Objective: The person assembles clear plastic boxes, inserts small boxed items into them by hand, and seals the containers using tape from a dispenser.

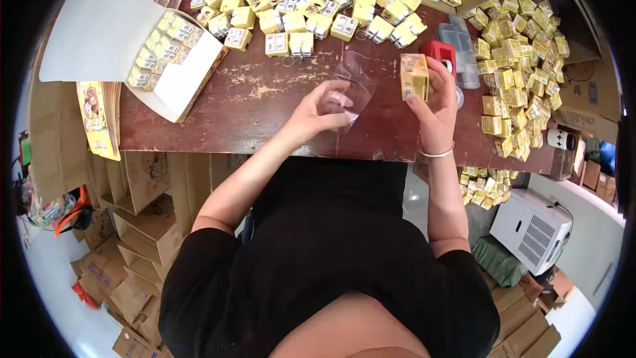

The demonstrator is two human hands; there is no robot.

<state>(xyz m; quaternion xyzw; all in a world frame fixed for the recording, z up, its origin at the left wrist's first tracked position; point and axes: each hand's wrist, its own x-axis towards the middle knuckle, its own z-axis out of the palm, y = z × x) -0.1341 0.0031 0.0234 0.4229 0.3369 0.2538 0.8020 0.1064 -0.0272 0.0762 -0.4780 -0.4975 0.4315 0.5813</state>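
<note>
My left hand [322, 107] is closed on a clear plastic bag [358, 86] over the dark red table. Its fingers and thumb are around the bag's left side. In my right hand [438, 106] is a small yellow box [415, 77], held upright between thumb and fingers. The box is to the right of the bag, apart from it. Just behind my right hand lies a red object [438, 51], partly hidden by the fingers.
Many yellow pieces [318, 24] lie along the back of the table [265, 86]. A heap of small yellow boxes [520, 66] covers the right. An open white box [161, 102] with yellow pieces is at left, beside yellow printed cards [99, 119]. A grey plastic tray [464, 59] stands right.
</note>
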